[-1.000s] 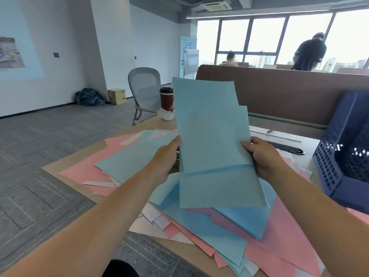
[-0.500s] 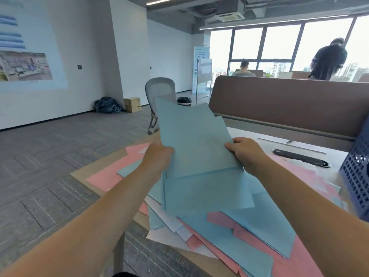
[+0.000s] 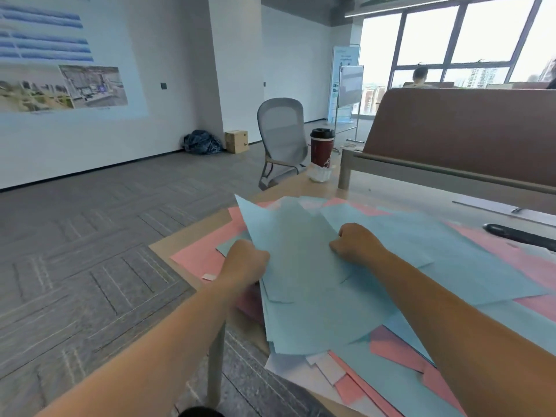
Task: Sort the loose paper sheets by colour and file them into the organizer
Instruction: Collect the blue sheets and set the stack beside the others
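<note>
**Head view.** My left hand grips the left edge of a fanned bundle of blue sheets, fingers curled round the paper. My right hand holds the opposite edge, fingers likewise curled (only the knuckles show). The bundle sits low over the mixed pile of pink, blue and white sheets spread across the worktop. A lidded red cup stands at the far worktop edge, with a grey chair just beyond it.

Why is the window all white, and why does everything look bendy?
Head view: daylight washes the windows out to white. Head view: the wide lens makes the window frames lean. Head view: the blue sheets look slightly soft, with only faint shadows.
</note>
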Tool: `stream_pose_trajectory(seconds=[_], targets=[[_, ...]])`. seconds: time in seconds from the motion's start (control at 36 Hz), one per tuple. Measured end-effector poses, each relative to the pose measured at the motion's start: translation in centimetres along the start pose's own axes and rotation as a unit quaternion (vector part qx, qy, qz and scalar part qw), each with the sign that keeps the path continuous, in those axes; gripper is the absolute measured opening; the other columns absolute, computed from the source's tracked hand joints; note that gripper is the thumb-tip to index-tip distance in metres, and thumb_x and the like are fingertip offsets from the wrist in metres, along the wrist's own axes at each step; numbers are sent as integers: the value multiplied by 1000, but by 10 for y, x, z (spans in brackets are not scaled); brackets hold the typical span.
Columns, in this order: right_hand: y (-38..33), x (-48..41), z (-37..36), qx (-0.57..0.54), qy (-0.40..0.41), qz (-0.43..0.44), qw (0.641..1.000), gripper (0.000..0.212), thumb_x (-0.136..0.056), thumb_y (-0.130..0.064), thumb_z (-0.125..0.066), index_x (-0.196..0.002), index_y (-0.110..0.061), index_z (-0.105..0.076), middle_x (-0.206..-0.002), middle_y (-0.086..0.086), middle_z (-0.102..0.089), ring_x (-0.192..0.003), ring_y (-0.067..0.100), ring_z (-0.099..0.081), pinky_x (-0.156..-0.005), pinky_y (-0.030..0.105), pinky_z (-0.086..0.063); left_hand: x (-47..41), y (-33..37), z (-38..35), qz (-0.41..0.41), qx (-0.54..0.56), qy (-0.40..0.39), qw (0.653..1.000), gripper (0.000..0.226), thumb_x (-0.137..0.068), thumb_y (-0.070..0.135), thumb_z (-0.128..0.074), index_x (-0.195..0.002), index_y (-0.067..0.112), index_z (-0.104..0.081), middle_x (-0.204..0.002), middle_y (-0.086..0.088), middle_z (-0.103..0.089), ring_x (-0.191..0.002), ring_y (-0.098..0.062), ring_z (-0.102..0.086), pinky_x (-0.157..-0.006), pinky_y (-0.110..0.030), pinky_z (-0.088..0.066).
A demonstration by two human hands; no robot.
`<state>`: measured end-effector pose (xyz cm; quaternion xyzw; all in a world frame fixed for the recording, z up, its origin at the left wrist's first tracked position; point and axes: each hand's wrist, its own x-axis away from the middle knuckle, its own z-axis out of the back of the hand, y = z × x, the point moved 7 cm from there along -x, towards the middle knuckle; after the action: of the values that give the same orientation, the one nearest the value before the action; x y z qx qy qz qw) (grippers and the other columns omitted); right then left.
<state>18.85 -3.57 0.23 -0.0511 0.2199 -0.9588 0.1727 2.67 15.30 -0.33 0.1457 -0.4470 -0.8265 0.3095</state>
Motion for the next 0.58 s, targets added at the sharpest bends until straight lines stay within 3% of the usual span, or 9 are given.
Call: stream_pose_trajectory(seconds=[0.08,0.25,0.36,0.44,0.58], targets=[[-2,-3,-6,23,9,-11,1000,33,-84,-26,-55,-113,-11,-60,-120,12,-62,-110,33,-59,-92,36,-49,-3,-6,-1,-3,-26,-3,1000,22,-85,11,-58,-91,-9,-65,-93,-22,-67,-80,-33,-61,-61,-30,-39],[-1,-10,-9,19,0,-16,1000,33,-84,-17,-59,-114,-5,-62,-119,13,-62,-110,32,-60,-87,33,-48,-3,-6,-5,-12,-23,-2,1000,20,-84,11,-57,-91,-6,-65,-92,-18,-68,-82,-32,-64,-62,-30,-43],[2,-9,-1,-11,29,0,1000,12,-84,-9,-58,-95,-9,-60,-100,11,-59,-93,31,-58,-72,29,-40,0,2,-9,-28,-4,-3,1000,19,-85,11,-56,-93,-2,-68,-92,-14,-70,-85,-30,-66,-66,-32,-48],[13,-7,11,-65,67,9,996,9,-82,-7,-59,-85,-14,-54,-90,5,-58,-85,28,-55,-69,30,-39,2,13,-12,-46,24,-1,999,19,-84,8,-55,-95,0,-68,-89,-9,-70,-72,-20,-60,-60,-27,-42],[46,-13,37,-85,103,-22,991,16,-81,-11,-65,-93,-1,-68,-89,14,-66,-81,32,-62,-66,30,-44,4,36,-31,-75,33,-24,996,19,-84,9,-56,-91,-2,-69,-91,-14,-72,-71,-21,-59,-57,-26,-39]])
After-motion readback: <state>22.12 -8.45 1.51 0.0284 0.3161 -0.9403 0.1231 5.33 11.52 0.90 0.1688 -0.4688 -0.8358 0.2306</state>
